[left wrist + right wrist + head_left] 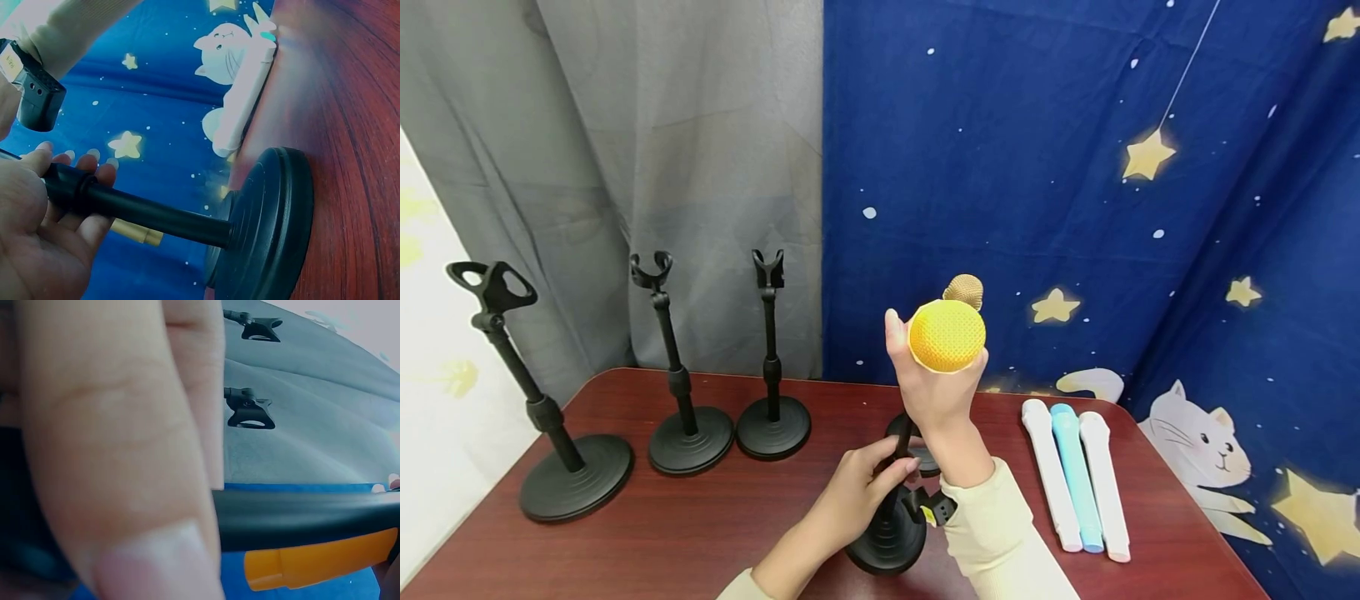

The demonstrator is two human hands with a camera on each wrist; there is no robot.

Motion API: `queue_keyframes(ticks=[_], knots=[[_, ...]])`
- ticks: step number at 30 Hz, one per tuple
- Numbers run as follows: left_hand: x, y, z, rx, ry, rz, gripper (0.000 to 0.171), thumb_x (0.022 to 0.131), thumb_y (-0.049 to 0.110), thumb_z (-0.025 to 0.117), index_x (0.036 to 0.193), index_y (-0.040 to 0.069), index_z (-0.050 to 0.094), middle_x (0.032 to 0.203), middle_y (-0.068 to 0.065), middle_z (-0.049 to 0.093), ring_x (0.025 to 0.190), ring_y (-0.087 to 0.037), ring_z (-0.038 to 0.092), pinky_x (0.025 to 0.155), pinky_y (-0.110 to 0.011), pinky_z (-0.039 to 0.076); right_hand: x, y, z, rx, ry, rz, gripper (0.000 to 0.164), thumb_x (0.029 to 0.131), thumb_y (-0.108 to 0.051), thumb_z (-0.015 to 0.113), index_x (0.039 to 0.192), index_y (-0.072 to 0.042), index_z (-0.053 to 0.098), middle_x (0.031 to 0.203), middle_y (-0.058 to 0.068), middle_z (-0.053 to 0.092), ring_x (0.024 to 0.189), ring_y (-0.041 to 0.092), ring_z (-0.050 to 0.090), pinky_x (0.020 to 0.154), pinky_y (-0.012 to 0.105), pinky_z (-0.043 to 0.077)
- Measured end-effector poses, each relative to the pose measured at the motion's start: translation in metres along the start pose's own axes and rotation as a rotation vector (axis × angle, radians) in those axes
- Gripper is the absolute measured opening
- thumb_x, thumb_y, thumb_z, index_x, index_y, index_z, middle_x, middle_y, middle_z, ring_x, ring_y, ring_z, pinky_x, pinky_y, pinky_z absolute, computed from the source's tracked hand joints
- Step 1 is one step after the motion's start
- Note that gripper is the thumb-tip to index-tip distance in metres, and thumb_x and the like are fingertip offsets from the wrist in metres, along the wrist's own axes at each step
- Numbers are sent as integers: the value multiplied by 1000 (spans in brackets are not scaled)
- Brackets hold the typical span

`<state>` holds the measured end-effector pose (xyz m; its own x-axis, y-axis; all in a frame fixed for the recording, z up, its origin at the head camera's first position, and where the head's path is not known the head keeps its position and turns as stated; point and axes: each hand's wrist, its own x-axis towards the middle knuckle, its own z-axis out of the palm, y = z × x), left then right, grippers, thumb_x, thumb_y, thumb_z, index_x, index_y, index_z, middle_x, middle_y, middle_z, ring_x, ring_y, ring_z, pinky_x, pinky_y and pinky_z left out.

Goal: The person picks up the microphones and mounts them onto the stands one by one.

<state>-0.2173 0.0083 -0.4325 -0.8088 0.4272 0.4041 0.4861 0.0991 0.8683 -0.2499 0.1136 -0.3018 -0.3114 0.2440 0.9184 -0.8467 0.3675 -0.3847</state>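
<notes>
My right hand [938, 393] grips a microphone with a yellow mesh head [947, 335], raised over the table, its head facing the head camera. Below it, my left hand [846, 493] holds the pole of a black microphone stand [886, 546]. In the left wrist view, the fingers curl round the collar of the stand's pole [156, 214], above its round base [275, 219]. The right wrist view has a finger close to the lens, the dark pole [306, 515] and a yellow handle [319, 559]. Behind my right hand shows a gold-headed microphone [966, 289].
Black stands with clips on top stand at the left [576, 479], left middle [691, 442] and back [773, 429]. Another stand base [928, 462] is partly hidden behind my hands. Two white sticks [1051, 475] and a blue stick [1077, 479] lie at the right of the table [700, 542].
</notes>
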Motion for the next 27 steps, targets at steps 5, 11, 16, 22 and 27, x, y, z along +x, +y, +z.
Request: queue_keyframes(ticks=[5, 11, 16, 22, 27], knots=[[0, 1, -2, 20, -9, -29, 29, 102, 39, 56, 120, 21, 69, 94, -2, 77, 88, -13, 73, 79, -22, 58, 3, -2, -1, -46, -55, 65, 25, 85, -20, 77, 78, -2, 62, 63, 10, 66, 61, 18, 67, 63, 25, 56], [1, 2, -3, 25, -29, -61, 32, 103, 41, 54, 123, 22, 68, 96, -1, 77, 92, -15, 73, 81, -22, 57, 8, -7, -4, -162, -167, 277, 32, 91, -33, 75, 73, -8, 64, 65, 7, 70, 62, 16, 69, 57, 31, 54], [1, 2, -4, 33, -37, -79, 29, 103, 40, 54, 121, 23, 69, 93, 3, 75, 91, -17, 71, 80, -23, 54, 9, -8, -5, -152, -229, 446, 37, 91, -40, 75, 74, -9, 63, 64, 11, 68, 61, 25, 70, 59, 37, 56], [1, 0, -3, 20, -52, -68, 25, 104, 33, 54, 120, 21, 69, 93, -2, 75, 90, -17, 74, 82, -23, 55, 7, -9, -7, -157, -212, 473, 37, 91, -41, 75, 75, -10, 63, 64, 9, 67, 61, 21, 68, 61, 38, 57], [0, 0, -2, 24, -56, -81, 33, 103, 38, 54, 127, 20, 67, 95, 0, 76, 92, -16, 73, 83, -23, 55, 5, -12, -10, -177, -232, 477, 37, 91, -44, 73, 79, -11, 63, 68, 5, 68, 64, 17, 68, 63, 37, 57]])
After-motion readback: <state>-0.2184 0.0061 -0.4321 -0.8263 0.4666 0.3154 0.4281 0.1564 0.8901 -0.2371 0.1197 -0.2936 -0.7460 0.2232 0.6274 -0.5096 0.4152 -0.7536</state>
